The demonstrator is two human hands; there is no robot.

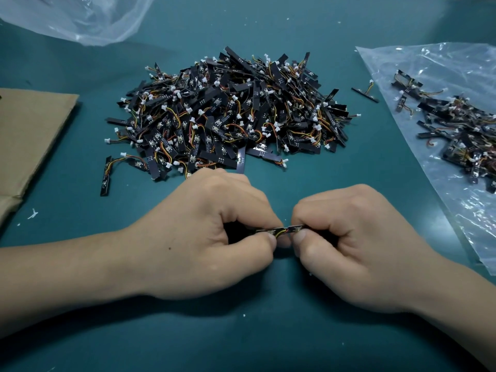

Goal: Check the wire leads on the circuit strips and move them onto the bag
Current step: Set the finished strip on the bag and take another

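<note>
We pinch one circuit strip (284, 230) between thumb and forefinger of both hands, the left hand (214, 232) on one end and the right hand (349, 237) on the other, just in front of the big pile (228, 111) of strips. We judge the work is in an early part: this pile is much larger than the small heap (461, 130) on the bag (456, 63), right of the pile. A single strip (365, 93) lies between them. The surface is a dark green mat (241, 331). Left of the pile lies cardboard (26, 135), and behind it another clear bag (80, 20). The room itself is not visible.
</note>
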